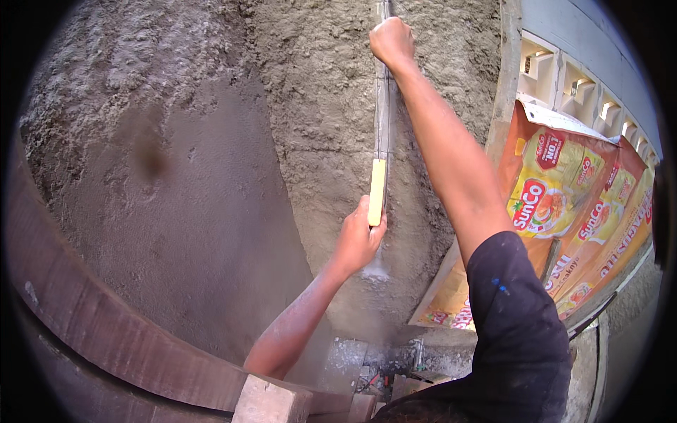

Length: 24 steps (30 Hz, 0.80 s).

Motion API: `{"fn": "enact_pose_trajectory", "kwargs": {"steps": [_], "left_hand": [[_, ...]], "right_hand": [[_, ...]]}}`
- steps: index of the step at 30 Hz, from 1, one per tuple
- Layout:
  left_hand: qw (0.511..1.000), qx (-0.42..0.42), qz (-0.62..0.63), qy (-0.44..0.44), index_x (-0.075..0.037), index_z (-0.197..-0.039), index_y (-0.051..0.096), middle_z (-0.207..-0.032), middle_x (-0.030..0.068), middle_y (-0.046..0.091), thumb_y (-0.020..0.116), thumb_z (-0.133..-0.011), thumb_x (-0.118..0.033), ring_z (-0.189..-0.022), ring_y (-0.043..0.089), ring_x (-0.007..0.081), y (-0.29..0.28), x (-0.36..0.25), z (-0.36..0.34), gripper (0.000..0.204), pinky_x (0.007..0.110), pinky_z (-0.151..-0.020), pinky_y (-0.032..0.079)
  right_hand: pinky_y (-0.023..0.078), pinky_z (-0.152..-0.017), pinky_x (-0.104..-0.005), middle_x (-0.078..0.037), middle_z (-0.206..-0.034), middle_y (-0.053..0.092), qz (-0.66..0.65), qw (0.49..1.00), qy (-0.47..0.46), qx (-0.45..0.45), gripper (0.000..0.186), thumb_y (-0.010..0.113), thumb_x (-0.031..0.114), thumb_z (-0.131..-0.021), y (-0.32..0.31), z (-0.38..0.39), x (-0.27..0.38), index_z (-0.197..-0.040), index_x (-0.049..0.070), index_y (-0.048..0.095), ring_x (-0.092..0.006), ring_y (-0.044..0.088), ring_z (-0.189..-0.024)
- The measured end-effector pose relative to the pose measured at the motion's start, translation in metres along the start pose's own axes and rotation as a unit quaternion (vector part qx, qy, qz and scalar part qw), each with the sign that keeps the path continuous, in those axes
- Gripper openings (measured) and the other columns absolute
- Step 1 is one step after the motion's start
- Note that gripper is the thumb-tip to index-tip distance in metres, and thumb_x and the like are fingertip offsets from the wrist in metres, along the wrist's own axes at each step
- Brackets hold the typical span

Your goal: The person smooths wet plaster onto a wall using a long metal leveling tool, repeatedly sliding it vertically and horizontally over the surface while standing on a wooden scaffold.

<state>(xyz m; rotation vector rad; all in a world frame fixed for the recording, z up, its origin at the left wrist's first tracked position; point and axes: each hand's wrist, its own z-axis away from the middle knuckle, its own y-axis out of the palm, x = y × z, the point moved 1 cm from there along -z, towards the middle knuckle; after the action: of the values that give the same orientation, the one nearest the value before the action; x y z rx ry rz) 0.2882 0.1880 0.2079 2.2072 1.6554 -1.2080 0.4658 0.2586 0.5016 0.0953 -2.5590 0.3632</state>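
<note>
A grey wall (324, 92), part rough, part smooth, rises beside an orange banner (564, 190); in front of it, the right hand (393, 42) grips a long upright bar (383, 120) high, the left hand (361, 234) clasping a yellow strip (377, 190) below

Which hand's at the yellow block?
The left hand, at the lower end of the yellow block; the right hand grips the grey bar farther up.
</note>
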Motion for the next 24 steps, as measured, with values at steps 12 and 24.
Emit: {"fn": "enact_pose_trajectory", "kwargs": {"steps": [12,24], "left_hand": [[0.997,0.019,0.014,-0.067,0.001,-0.108,0.050,-0.084,0.0279,0.060,0.060,-0.089,-0.011,-0.082,0.059,0.0497,0.047,0.042,0.100,0.024,0.050,-0.067,0.047],[0.986,0.118,-0.036,-0.116,0.001,-0.116,0.051,-0.090,0.0254,0.063,0.060,-0.089,-0.015,-0.088,0.061,0.0456,0.060,0.046,0.191,0.033,0.050,-0.073,0.049]], "right_hand": [[0.050,-0.089,-0.0517,-0.031,-0.102,0.065,-0.003,0.999,0.039,0.037,0.024,0.050,0.011,-0.082,0.020,0.110,-0.056,-0.091,-0.003,0.068,-0.0480,0.062,-0.100],[0.050,-0.084,-0.0523,-0.029,-0.101,0.062,-0.043,0.996,0.036,0.071,0.024,0.048,0.011,-0.089,0.001,0.203,-0.084,-0.101,-0.008,0.058,-0.0452,0.062,-0.091]]}}
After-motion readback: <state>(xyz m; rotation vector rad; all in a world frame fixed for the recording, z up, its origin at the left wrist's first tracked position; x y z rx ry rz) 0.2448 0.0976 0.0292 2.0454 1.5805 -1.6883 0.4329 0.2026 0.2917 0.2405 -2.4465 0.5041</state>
